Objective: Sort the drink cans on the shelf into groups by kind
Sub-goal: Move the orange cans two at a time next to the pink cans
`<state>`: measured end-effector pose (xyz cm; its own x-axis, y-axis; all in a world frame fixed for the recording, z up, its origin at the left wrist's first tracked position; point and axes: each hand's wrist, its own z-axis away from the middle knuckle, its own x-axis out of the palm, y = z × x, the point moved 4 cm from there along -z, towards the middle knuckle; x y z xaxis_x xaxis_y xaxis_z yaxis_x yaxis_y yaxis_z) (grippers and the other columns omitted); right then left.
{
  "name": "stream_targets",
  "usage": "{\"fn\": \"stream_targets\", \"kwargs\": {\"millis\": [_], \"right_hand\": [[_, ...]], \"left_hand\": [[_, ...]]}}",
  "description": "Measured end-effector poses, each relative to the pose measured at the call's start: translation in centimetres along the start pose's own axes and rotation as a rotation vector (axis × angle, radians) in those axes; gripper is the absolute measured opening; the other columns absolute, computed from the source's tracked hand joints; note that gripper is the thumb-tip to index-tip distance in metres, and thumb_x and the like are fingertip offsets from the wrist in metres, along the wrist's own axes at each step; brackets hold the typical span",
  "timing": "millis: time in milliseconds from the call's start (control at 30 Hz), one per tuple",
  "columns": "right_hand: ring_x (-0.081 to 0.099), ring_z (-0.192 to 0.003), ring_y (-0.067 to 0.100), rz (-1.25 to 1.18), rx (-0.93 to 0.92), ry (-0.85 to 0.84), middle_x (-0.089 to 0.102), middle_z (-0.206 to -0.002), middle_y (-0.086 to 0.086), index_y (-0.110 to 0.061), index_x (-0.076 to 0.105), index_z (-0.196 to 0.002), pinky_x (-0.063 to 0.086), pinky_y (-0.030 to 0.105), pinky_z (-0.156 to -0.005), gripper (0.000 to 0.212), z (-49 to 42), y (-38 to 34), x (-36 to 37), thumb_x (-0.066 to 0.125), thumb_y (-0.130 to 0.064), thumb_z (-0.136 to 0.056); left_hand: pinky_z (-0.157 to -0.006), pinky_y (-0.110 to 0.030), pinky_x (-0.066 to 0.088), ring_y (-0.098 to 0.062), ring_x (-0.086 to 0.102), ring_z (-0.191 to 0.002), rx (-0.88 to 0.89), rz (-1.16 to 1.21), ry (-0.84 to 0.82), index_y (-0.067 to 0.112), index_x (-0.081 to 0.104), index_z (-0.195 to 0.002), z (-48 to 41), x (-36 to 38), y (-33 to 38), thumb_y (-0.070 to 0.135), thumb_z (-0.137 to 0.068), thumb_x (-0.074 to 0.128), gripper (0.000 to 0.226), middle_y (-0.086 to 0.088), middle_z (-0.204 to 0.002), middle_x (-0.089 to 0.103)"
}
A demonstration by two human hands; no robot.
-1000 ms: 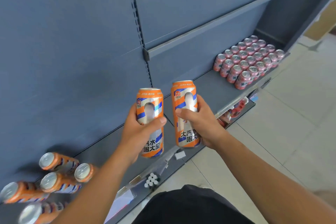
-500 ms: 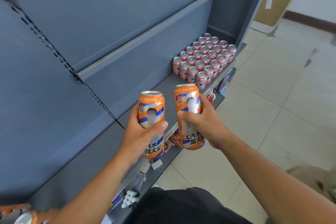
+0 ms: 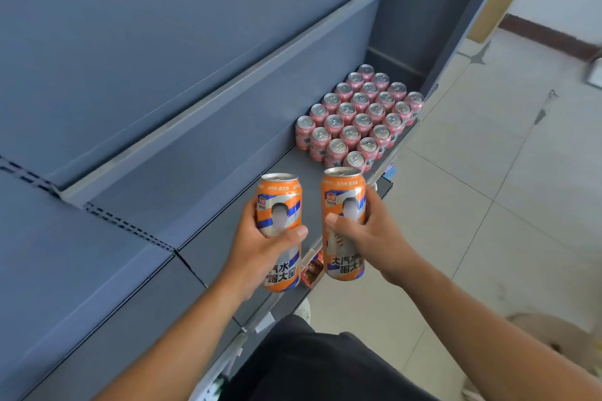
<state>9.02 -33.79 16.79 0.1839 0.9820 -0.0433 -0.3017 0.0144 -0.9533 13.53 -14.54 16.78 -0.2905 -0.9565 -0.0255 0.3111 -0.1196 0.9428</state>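
I hold two tall orange cans upright in front of the grey shelf [image 3: 228, 192]. My left hand [image 3: 260, 251] grips the left orange can [image 3: 280, 202] round its middle. My right hand [image 3: 374, 238] grips the right orange can [image 3: 342, 192] the same way. The two cans are side by side with a small gap between them. Further along the shelf stands a tight block of several pink cans [image 3: 361, 117], upright in rows, just beyond the right orange can.
The shelf's blue back panel [image 3: 163, 42] rises to the left, with a higher shelf edge [image 3: 228, 91] above. A lower shelf with red packets [image 3: 312, 270] shows under my hands. Tiled floor [image 3: 488, 205] spreads to the right.
The view has swung right along the shelf. The orange cans at the lower left have left the frame and the pink block is now closer. Both hands still grip their cans.
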Motion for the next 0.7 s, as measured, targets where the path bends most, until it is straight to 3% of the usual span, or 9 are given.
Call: {"fn": "stream_targets", "kwargs": {"millis": [167, 400, 633, 700], "right_hand": [[0.072, -0.09, 0.01, -0.007, 0.029, 0.018, 0.072, -0.099, -0.008, -0.027, 0.052, -0.12, 0.056, 0.019, -0.066, 0.037, -5.5, -1.4, -0.7, 0.071, -0.032, -0.088], [0.073, -0.083, 0.013, 0.029, 0.094, -0.018, 0.074, -0.091, -0.001, -0.023, 0.059, -0.108, 0.056, 0.018, -0.062, 0.025, -12.9, -2.2, -1.9, 0.074, -0.029, -0.088], [0.072, -0.081, 0.01, 0.125, 0.103, -0.183, 0.074, -0.09, -0.003, -0.022, 0.06, -0.108, 0.055, 0.017, -0.063, 0.029, -22.1, -2.3, -3.3, 0.076, -0.033, -0.086], [0.072, -0.081, 0.012, 0.156, 0.099, -0.235, 0.074, -0.091, -0.001, -0.021, 0.061, -0.108, 0.057, 0.022, -0.068, 0.03, -24.7, -2.4, -3.6, 0.075, -0.037, -0.086]], "left_hand": [[-0.071, -0.027, 0.057, -0.011, 0.073, -0.086, -0.046, 0.039, 0.01, 0.031, 0.056, -0.114, -5.5, 0.2, 0.8, 0.019, -0.072, 0.087, 0.053, 0.01, -0.096, 0.074], [-0.066, -0.025, 0.056, -0.011, 0.073, -0.082, -0.102, 0.081, 0.081, 0.029, 0.056, -0.11, -11.5, 1.4, 1.3, 0.012, -0.077, 0.082, 0.044, 0.008, -0.092, 0.074], [-0.064, -0.02, 0.055, -0.008, 0.072, -0.082, -0.143, 0.098, 0.242, 0.029, 0.054, -0.116, -17.6, 3.3, 1.2, 0.014, -0.078, 0.082, 0.049, 0.01, -0.093, 0.073], [-0.065, -0.018, 0.053, -0.005, 0.072, -0.082, -0.156, 0.113, 0.318, 0.026, 0.053, -0.12, -19.2, 3.9, 1.0, 0.015, -0.08, 0.081, 0.05, 0.011, -0.093, 0.073]]}}
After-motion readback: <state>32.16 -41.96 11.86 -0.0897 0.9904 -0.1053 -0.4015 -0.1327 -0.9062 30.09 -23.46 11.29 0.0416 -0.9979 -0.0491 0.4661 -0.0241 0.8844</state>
